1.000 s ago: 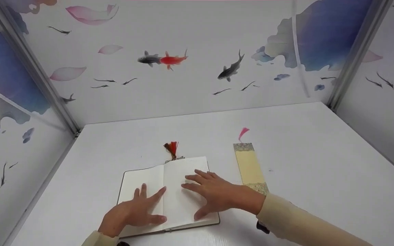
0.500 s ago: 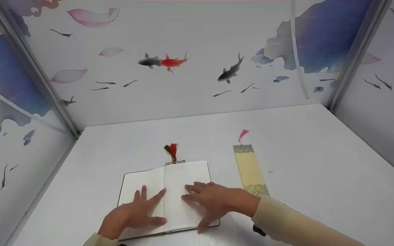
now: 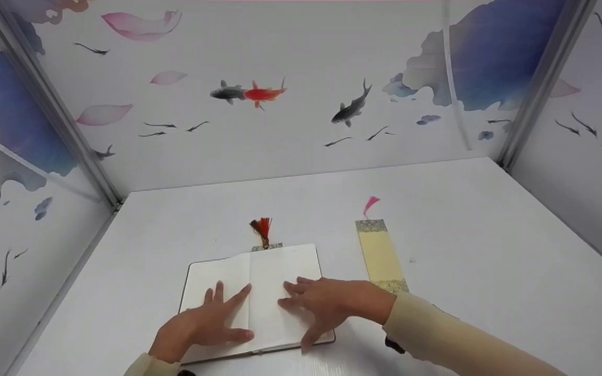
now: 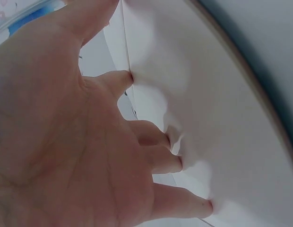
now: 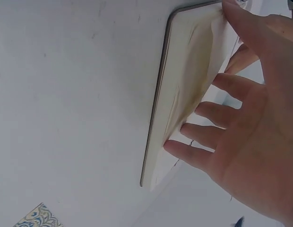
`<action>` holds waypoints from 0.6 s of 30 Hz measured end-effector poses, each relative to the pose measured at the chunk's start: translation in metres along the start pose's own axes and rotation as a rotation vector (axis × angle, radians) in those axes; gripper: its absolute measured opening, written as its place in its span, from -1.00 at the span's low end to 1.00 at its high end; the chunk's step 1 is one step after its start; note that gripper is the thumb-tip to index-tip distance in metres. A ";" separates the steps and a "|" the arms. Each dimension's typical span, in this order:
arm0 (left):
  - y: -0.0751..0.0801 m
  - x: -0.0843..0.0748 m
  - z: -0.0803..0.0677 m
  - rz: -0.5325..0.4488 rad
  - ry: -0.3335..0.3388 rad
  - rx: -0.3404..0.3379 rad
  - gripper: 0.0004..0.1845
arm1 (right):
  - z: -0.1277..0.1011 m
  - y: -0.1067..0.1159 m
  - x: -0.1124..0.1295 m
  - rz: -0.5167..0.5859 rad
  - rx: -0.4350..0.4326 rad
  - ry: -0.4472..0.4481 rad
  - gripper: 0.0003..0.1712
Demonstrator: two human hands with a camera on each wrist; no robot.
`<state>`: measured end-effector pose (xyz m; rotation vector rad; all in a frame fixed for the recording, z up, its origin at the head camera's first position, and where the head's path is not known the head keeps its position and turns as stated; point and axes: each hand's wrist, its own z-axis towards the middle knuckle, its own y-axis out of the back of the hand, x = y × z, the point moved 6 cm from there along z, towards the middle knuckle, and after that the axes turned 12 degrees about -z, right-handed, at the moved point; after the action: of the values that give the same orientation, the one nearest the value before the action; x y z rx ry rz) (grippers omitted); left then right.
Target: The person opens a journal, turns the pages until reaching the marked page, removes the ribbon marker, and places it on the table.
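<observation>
A notebook (image 3: 275, 269) with blank white pages lies spread on the table. My left hand (image 3: 201, 326) rests on its left page, fingers apart, the fingertips pressing the paper in the left wrist view. On the right page lie the fingertips of my right hand (image 3: 332, 303), with the thumb down at the near edge. The right wrist view shows the page (image 5: 198, 61) bulging beneath these fingers. A patterned bookmark end (image 3: 267, 246) with a red and dark tassel (image 3: 263, 230) sticks out at the notebook's top; the remainder is hidden by the pages.
To the right of the notebook lies a yellow bookmark (image 3: 382, 256) with patterned ends and a pink tassel (image 3: 371, 204); the right sleeve (image 3: 437, 324) passes close to its near end. White panels (image 3: 301, 146) painted with fish and petals enclose the table (image 3: 463, 224).
The right hand has slid toward the near edge of the right page, its thumb moving from the page to the notebook's bottom edge. The left hand stays in place.
</observation>
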<state>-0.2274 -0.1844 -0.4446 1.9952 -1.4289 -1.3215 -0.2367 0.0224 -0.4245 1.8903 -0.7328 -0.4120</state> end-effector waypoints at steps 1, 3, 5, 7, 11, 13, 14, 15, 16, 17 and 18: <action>0.000 0.000 0.000 0.001 0.003 0.001 0.06 | 0.000 0.000 0.000 0.009 0.009 0.000 0.02; -0.001 0.001 0.001 -0.002 0.011 0.001 0.06 | -0.001 0.000 0.000 0.018 0.021 0.002 0.00; 0.000 0.001 0.001 -0.004 0.015 -0.002 0.06 | -0.001 0.002 0.000 0.026 0.023 0.005 -0.03; 0.000 0.000 0.000 -0.006 0.014 -0.002 0.06 | -0.001 0.003 -0.001 0.036 0.020 0.013 -0.06; 0.001 -0.001 -0.001 -0.009 0.005 -0.002 0.06 | 0.000 0.004 -0.003 0.079 -0.003 0.025 -0.13; 0.002 -0.001 -0.001 -0.008 0.002 -0.004 0.06 | 0.000 0.004 -0.005 0.087 -0.023 0.026 -0.15; 0.002 -0.002 -0.001 -0.007 0.001 -0.005 0.06 | 0.000 0.004 -0.006 0.095 -0.032 0.026 -0.17; 0.002 -0.002 -0.002 -0.006 0.001 -0.005 0.06 | 0.001 0.004 -0.007 0.097 -0.043 0.028 -0.17; 0.002 -0.002 -0.002 -0.006 0.001 -0.005 0.06 | 0.001 0.003 -0.008 0.103 -0.053 0.029 -0.18; 0.002 -0.002 -0.002 -0.004 0.000 -0.006 0.06 | 0.001 0.003 -0.009 0.105 -0.060 0.028 -0.19; 0.002 -0.002 -0.001 -0.002 0.000 -0.006 0.06 | 0.001 0.002 -0.009 0.102 -0.069 0.028 -0.19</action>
<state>-0.2272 -0.1842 -0.4418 1.9929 -1.4223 -1.3254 -0.2452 0.0270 -0.4234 1.7827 -0.7827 -0.3412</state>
